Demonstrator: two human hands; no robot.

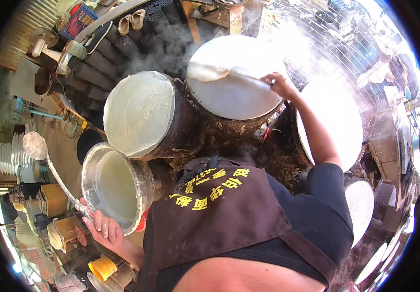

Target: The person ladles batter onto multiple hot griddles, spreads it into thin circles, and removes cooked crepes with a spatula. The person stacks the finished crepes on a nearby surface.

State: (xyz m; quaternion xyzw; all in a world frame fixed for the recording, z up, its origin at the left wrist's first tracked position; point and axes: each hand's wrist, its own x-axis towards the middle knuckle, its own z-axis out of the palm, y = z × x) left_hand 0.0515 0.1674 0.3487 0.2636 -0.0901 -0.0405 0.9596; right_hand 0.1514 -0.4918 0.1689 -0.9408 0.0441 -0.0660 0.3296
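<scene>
My right hand [282, 86] is closed on the thin end of a long, narrow stick-like tool, stretched across the steaming round white cloth-like top [239, 103] of a drum. A pale, flat, tan piece [209, 72] lies at the far end of the tool; I cannot tell whether it is the tool's blade or something on it. Low on the left, my left hand [105, 228] holds a long-handled ladle [35, 146] by its handle, the whitish bowl pointing up and away. Beside that hand stands a bucket [87, 170] of milky liquid, its rim crusted white.
Another drum with a pale, wet-looking round top [139, 114] stands left of the steaming one. A bright white round top [334, 129] is on the right. Dark cylinders [98, 78] are stacked at the back left. A yellow bucket [103, 268] stands at the lower left.
</scene>
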